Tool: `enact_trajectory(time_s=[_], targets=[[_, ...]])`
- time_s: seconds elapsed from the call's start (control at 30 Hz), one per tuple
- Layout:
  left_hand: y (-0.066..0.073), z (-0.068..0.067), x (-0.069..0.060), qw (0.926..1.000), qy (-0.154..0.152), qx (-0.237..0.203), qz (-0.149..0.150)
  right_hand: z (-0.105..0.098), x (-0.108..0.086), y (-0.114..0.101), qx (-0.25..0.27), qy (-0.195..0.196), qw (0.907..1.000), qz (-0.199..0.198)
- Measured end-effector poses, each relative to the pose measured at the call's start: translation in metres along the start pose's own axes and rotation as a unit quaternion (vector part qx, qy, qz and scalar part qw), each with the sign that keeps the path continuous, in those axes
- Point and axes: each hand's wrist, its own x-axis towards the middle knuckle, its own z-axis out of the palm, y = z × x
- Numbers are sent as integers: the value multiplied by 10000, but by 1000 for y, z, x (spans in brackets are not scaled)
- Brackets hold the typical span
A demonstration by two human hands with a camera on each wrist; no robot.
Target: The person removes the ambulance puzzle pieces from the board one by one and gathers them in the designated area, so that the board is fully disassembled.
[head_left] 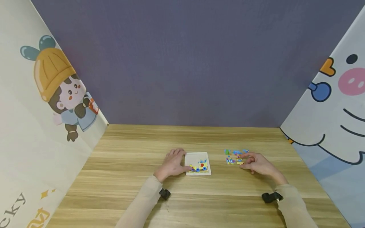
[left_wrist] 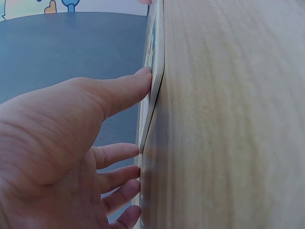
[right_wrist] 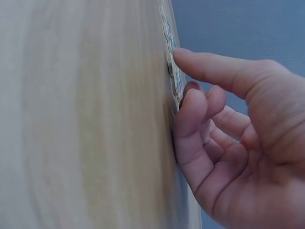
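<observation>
A white square puzzle tray (head_left: 196, 155) lies flat on the table, its lower part filled with a yellow vehicle picture with blue wheels (head_left: 201, 167). My left hand (head_left: 173, 164) rests at the tray's left side. Its thumb (left_wrist: 126, 90) lies over the tray edge, and the other fingertips touch the table near the corner. Right of the tray lies a group of loose colourful puzzle pieces (head_left: 230, 161). At their right edge is my right hand (head_left: 259, 164), thumb (right_wrist: 209, 67) touching a piece, index finger bent, a gap between the two tips.
The wood-grain table (head_left: 128, 152) ends at a grey-blue back wall (head_left: 182, 69). White side panels with cartoon figures stand left (head_left: 17, 126) and right (head_left: 339, 133). Dark wrist devices (head_left: 164, 193) sit on both wrists.
</observation>
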Motion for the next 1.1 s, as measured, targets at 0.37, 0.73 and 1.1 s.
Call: enact_trajectory(time_s=[0.37,0.73,1.1], targets=[[-2,3,1,10000,-2,42,-38,11,8,-12,76,69,9999,17],[-1,3,1,10000,26,3,18,29,21,-22,198,-8,9997,-147],[0,2,0,10000,17,-53,-15,49,32,-37,270,-45,9994,-207]])
